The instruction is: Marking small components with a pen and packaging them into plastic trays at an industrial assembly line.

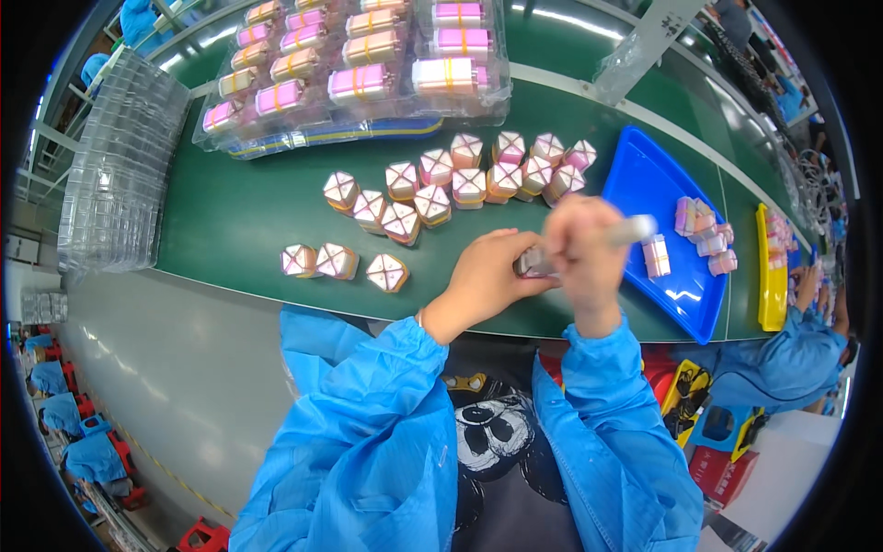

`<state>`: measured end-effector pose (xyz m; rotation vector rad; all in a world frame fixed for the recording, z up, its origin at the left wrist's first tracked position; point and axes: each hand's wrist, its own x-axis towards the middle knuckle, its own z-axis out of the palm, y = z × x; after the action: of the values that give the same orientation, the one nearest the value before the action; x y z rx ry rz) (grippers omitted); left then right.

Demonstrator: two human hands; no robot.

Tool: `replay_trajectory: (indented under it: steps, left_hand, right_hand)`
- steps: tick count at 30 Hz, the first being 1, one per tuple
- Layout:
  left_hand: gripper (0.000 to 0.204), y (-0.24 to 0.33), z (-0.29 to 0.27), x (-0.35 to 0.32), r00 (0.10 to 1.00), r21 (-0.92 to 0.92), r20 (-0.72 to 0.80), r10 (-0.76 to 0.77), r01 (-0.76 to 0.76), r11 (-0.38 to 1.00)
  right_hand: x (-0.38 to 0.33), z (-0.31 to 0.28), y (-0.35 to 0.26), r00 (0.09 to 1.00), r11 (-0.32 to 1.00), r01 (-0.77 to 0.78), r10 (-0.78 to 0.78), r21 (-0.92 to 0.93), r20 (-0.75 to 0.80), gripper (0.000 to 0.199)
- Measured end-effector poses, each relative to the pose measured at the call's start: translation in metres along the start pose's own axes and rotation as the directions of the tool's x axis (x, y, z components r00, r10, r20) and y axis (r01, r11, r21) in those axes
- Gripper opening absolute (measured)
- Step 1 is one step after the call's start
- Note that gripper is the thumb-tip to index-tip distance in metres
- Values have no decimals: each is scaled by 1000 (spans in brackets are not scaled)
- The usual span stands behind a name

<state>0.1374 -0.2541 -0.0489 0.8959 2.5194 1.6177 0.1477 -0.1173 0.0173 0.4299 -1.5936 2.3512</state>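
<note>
The small block [531, 263] at the centre of the work sits in the left hand [487, 274], low over the near side of the desk [235, 207]. The fingers and thumb close around its sides, apparently to steady it and leave its upper end free. What shows of it is a greyish end, mostly hidden; its colours and any marks cannot be made out. The right hand [586, 241], blurred, is curled tight around a pale, pen-like stick [635, 229], slanted over the block; whether its tip touches cannot be told.

Just left of the left hand stand three banded blocks [387, 272], and ahead of both hands a loose cluster [432, 204]. They stand on end, pale tops bearing dark crossed lines, probably so those faces stay visible. Right of the right hand, a blue tray [635, 179] holds pink and peach blocks [708, 230]. Farther ahead, a clear tray [498, 103] keeps rows of bundles with yellow bands lying sideways, its pockets seemingly separating them. Well left of the hands rise stacked clear trays [121, 170].
</note>
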Motion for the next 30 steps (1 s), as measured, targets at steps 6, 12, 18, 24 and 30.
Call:
replay_trajectory:
  steps: [6,12,18,24,30]
  left_hand:
    - [72,-5,-2,-9,964,-687,174,-203,267,676]
    - [95,13,-25,-5,824,-728,394,-407,550,409]
    - [59,21,-33,-27,954,-411,-14,-301,269,871]
    - [27,15,-30,-41,940,65,-319,123,-107,992]
    - [37,33,-21,25,898,400,-240,369,-255,880]
  right_hand:
    - [6,-21,-43,973,952,-216,190,-217,-134,24]
    - [5,4,-26,716,512,-587,689,-627,-109,28]
    - [-6,-18,-35,671,555,-623,742,-550,-11,27]
    - [-32,-51,-55,892,520,-171,443,-837,93,41]
    - [-36,-36,-64,910,292,-134,414,-947,-2,46]
